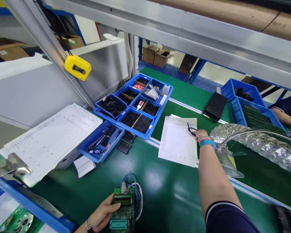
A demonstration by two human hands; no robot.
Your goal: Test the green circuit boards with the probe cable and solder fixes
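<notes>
At the bottom of the view my left hand (100,213) grips a green circuit board (123,207) by its left side, thumb on top. The board carries a small display and a teal socket, and a blue cable (132,177) is plugged into its top end. Stretched out to the right, my right hand (200,134) is closed on a thin black looped thing (192,130), whose exact kind I cannot make out. It is over the right edge of a stack of printed sheets (176,142) lying on the green bench.
A blue divided tray (157,119) holds small black parts. Beside it lies a blue tool bin (100,158). A clipboard (55,136) stands left. A silver duct (257,139) crosses the right side, near blue bins (240,111) and another person's arm (287,116).
</notes>
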